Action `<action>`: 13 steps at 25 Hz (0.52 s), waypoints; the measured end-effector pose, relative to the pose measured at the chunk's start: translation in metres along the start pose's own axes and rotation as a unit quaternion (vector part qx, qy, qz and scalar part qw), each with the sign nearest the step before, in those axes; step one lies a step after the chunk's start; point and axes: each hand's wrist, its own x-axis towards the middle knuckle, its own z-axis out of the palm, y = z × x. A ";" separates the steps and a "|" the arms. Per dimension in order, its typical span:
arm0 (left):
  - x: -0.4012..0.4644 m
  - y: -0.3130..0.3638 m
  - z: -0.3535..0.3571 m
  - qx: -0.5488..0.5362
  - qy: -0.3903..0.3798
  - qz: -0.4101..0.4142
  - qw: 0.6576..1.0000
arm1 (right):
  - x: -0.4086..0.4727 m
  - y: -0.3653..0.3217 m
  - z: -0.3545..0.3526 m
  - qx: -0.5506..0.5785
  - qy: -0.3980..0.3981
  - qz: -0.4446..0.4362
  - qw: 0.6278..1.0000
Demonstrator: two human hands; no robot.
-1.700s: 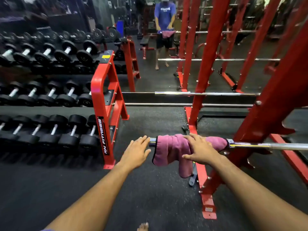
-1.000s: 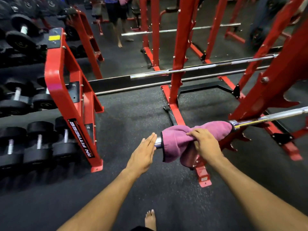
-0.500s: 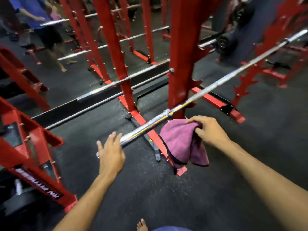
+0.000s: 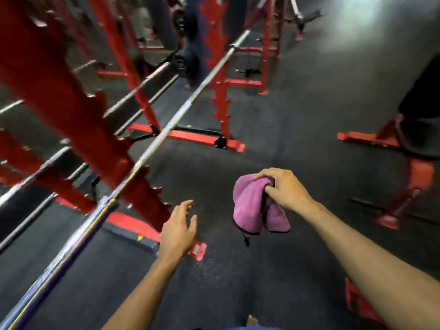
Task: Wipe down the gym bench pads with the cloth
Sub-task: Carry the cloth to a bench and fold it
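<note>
Right hand (image 4: 284,189) fingers pinched the cloth (image 4: 252,208), which hung down; left hand (image 4: 178,228) was spread and empty; no bench pad showed.

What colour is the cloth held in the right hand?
Pink-purple, with a thin dark edge trim. The cloth hangs from the right hand, best seen in the head view.

Dim indoor light. Pale glare patch on the dark rubber floor (image 4: 371,27), far right. Heavy motion blur on the red steel rack uprights (image 4: 59,96) and the long chrome barbell (image 4: 133,170), left. Wide-angle bending at edges. Near forearms sharper.
</note>
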 end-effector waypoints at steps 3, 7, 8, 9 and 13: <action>0.028 0.044 0.043 0.003 -0.066 0.028 0.997 | -0.026 0.058 -0.034 -0.015 0.035 0.077 0.996; 0.076 0.098 0.098 0.018 -0.138 0.094 0.986 | -0.047 0.118 -0.068 -0.043 0.085 0.170 0.981; 0.091 0.112 0.113 0.023 -0.159 0.104 0.982 | -0.050 0.133 -0.077 -0.050 0.093 0.201 0.974; 0.106 0.126 0.128 0.027 -0.180 0.112 0.977 | -0.053 0.149 -0.085 -0.050 0.102 0.227 0.967; 0.172 0.178 0.186 0.027 -0.234 0.150 0.960 | -0.053 0.200 -0.118 -0.041 0.156 0.260 0.952</action>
